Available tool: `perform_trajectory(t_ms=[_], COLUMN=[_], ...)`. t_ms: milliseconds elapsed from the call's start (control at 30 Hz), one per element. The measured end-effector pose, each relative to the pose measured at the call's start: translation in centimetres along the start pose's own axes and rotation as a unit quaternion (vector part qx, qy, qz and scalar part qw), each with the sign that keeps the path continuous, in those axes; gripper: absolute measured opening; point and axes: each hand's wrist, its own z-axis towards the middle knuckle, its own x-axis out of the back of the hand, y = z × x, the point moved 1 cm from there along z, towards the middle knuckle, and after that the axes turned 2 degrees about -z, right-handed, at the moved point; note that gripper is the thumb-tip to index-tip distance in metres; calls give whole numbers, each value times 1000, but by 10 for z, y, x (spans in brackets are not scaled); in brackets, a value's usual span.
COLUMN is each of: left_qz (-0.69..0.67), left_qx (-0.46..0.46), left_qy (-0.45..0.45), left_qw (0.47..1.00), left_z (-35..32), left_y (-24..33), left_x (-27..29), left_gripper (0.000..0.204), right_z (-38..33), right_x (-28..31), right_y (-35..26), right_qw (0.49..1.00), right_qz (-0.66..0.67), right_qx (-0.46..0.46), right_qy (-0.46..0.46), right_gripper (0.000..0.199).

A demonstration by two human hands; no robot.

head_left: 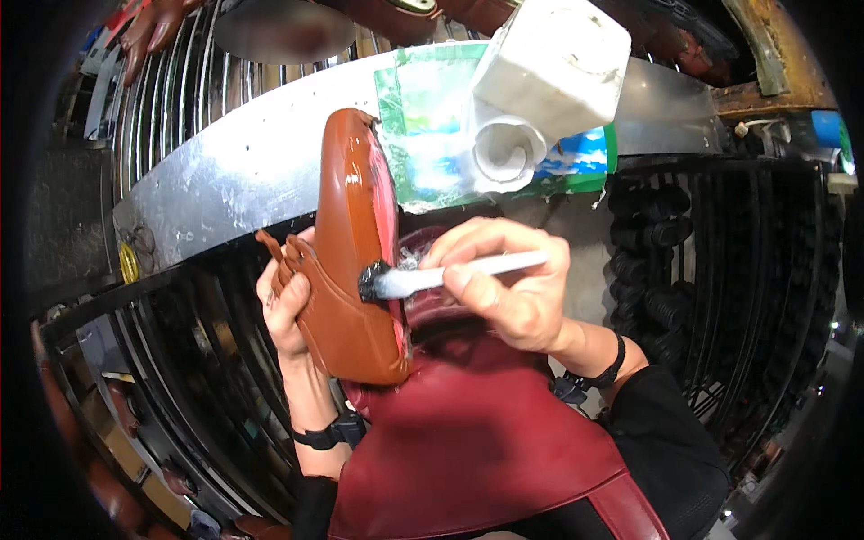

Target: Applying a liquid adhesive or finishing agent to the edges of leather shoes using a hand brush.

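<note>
A brown leather shoe upper [346, 243] is tilted on its side over my lap, its toe pointing away from me. My left hand [286, 301] grips it on the left, by the opening with the laces. Along the shoe's right edge runs a pink and whitish strip [385, 202]. My right hand [508, 283] pinches the white handle of a brush [418, 281]. The brush's dark bristles touch the shoe's side close to that edge. Parts of my left fingers are hidden behind the shoe.
A metal bench [238, 175] curves ahead, carrying a green-edged sheet [423, 171] and a white plastic container [551, 72] with a round opening. Racks with dark rolled pieces [657, 234] stand right. Metal rollers [171, 99] lie far left. A burgundy apron [477, 432] covers my lap.
</note>
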Motion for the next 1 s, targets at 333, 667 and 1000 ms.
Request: perform_trajectory(t_ms=[333,667,1000], left_qz=[-14,-197,359], left_qx=[10,58,-181], left_qy=[59,56,130], left_qw=[998,977,906], left_z=[11,2,-19], left_y=[15,21,8], left_x=[-6,-29,-46], left_gripper=[36,36,46], right_z=[-27,-1,62], right_x=[-9,-4,0], right_y=[-25,-52,-59], right_qw=[989,960,931], right_qz=[-58,-127,-27], right_qx=[15,164,177], right_qy=[-138,-187,-319], right_gripper=[12,25,34])
